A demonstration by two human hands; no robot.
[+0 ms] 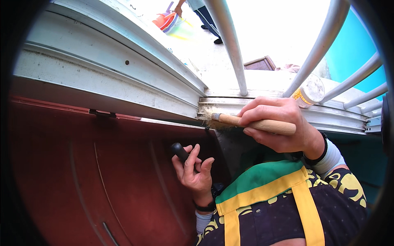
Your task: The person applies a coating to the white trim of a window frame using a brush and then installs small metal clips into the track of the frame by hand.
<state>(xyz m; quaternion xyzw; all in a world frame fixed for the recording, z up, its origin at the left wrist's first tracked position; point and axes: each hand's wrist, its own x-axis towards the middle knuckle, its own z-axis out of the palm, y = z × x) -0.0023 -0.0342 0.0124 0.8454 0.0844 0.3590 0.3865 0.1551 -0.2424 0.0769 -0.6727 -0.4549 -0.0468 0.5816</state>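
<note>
My right hand (283,123) is closed around the wooden handle of a small brush (273,126). The brush's pale, frayed bristles press into the inner corner of a white metal window track (193,110). Lower and to the left, my left hand (195,172) holds a tool with a black rounded handle (179,151) between its fingers. The rest of that tool is hidden by the hand, so its kind cannot be made out. My left hand is below the track and apart from it.
Grey metal bars (232,49) rise beyond the track. A clear tub (312,88) with yellow-orange contents leans by them, near my right hand. A red-brown panel (115,176) spans the lower left. Outside, a person (205,18) stands beside colourful buckets (168,22).
</note>
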